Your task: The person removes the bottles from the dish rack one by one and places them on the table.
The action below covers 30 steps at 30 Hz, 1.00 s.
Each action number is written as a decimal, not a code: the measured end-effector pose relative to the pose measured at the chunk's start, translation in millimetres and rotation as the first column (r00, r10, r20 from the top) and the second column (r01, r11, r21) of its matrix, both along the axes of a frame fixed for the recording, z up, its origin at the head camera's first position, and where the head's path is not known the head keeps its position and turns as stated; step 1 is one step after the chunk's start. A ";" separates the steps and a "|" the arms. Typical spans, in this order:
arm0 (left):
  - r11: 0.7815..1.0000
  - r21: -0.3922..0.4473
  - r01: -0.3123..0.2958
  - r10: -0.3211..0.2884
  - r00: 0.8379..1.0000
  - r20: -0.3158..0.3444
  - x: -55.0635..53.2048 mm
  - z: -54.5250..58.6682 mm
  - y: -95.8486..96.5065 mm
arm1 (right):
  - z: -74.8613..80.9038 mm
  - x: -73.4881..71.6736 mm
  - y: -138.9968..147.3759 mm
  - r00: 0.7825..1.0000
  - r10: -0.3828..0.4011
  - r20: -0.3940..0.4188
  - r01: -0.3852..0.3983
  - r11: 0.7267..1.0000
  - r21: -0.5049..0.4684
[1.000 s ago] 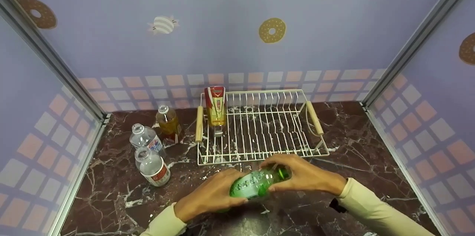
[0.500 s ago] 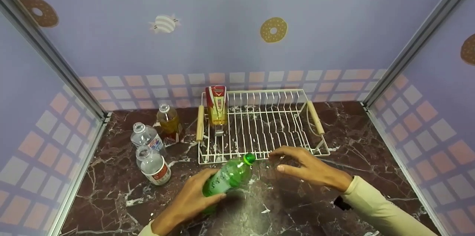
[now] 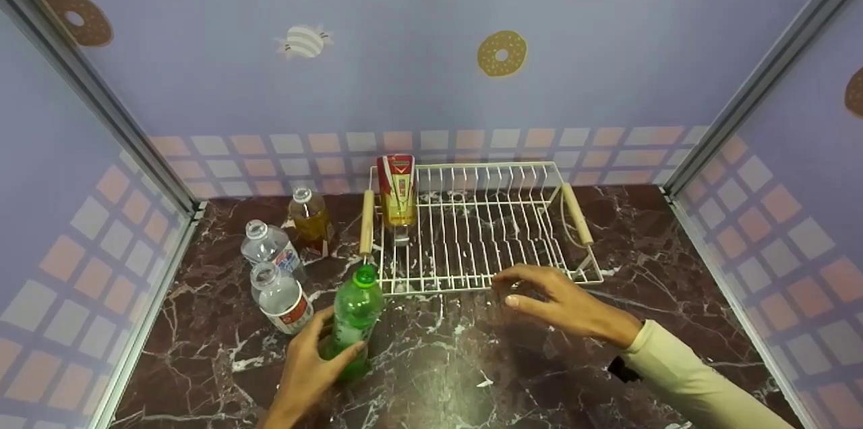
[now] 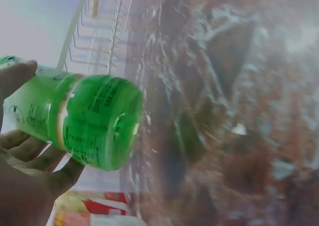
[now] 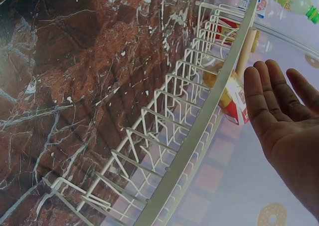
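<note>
My left hand (image 3: pixel 307 361) grips a green plastic bottle (image 3: pixel 357 307) round its lower half, thumb on the near side. The bottle stands nearly upright, green cap on top, just off the rack's front left corner. In the left wrist view, the bottle's base (image 4: pixel 122 126) shows close over the marble top. My right hand (image 3: pixel 566 304) hovers at the front right of a white wire dish rack (image 3: pixel 472 286), holding nothing. Its fingers (image 5: pixel 256 94) are loosely extended in the right wrist view. A red and yellow container (image 3: pixel 399 189) with a clear lower end stands in the rack's left end.
Left of the rack stand an amber drink bottle (image 3: pixel 311 220) and two clear bottles, one with a blue label (image 3: pixel 286 259) and one with a red label (image 3: pixel 294 313). The rack has wooden handles (image 3: pixel 576 213). Purple patterned walls (image 3: pixel 431 92) enclose the marble table (image 3: pixel 438 375).
The left hand has carried the green bottle leftward and turned it from lying sideways to nearly upright. The right hand has let go of its cap end and stays at the right.
</note>
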State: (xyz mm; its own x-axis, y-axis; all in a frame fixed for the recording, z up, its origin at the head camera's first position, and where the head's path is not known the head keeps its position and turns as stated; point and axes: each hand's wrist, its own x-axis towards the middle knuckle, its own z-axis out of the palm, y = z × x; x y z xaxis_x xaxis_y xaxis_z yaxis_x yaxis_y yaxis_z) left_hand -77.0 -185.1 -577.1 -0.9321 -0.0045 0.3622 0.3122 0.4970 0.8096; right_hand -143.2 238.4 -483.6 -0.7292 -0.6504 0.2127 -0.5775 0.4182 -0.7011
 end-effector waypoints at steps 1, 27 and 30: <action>1.000 0.017 -0.019 0.019 1.000 -0.004 -0.6 -1.5 -1.0 | 0.0 0.0 0.2 1.000 -0.001 0.003 0.001 1.000 0.004; 0.892 0.193 -0.409 0.405 0.912 0.065 -84.8 -20.5 27.7 | -5.2 0.8 4.7 0.999 -0.041 0.016 0.041 0.999 0.025; 0.883 0.203 -0.423 0.413 0.906 0.093 -93.1 -22.7 27.2 | -5.6 0.8 5.6 0.999 -0.039 0.021 0.039 0.999 0.021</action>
State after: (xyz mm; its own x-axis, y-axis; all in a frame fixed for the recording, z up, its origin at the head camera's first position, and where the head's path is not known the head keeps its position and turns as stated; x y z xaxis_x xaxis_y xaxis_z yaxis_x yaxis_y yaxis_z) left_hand -170.1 -157.9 -599.8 -0.8421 -0.4696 0.2651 0.0739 0.3866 0.9193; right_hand -142.4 244.1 -489.2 -0.7582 -0.6257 0.1835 -0.5457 0.4548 -0.7039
